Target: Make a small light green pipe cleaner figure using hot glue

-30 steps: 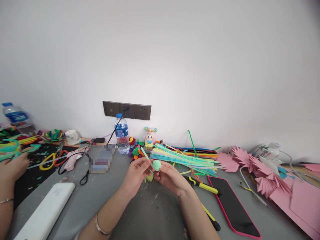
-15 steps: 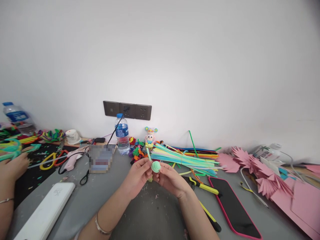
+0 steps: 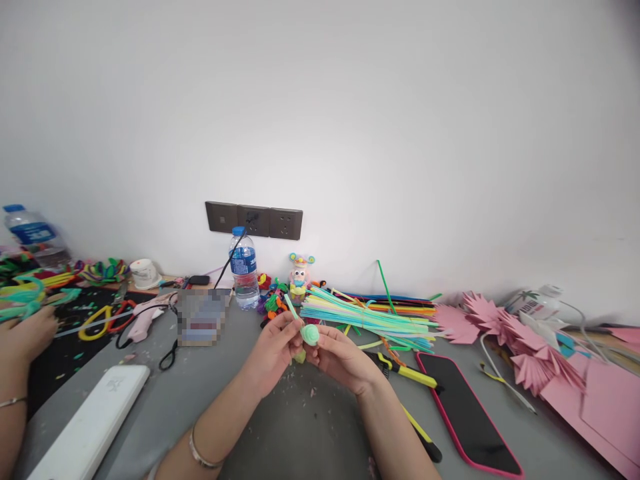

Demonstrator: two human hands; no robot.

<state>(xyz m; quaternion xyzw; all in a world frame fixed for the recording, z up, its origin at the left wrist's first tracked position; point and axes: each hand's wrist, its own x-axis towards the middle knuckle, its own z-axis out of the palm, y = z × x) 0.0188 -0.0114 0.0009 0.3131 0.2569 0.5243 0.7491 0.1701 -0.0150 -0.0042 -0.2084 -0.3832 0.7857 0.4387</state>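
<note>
A mint-green pipe cleaner coil (image 3: 311, 335), wound into a small round spiral, is held above the grey table between both hands. My left hand (image 3: 274, 347) pinches it from the left, with a short pale-green free end (image 3: 292, 307) sticking up past the fingers. From the right, my right hand (image 3: 340, 358) grips the coil's edge between thumb and fingers. Something yellowish shows just below the fingertips, too small to make out. Behind the hands lies a bundle of pastel pipe cleaners (image 3: 365, 317), beside a small figurine (image 3: 299, 277).
A phone in a pink case (image 3: 473, 417) and a yellow-handled tool (image 3: 410, 373) lie at right, before pink folded paper (image 3: 543, 353). At left are a white power bank (image 3: 93, 423), a pink glue gun (image 3: 143, 325), scissors (image 3: 97, 323), a water bottle (image 3: 245, 270) and another person's hand (image 3: 33, 337).
The free end of the pipe cleaner now leans further left. The coil has turned slightly and shifted a little left; both hands keep their hold.
</note>
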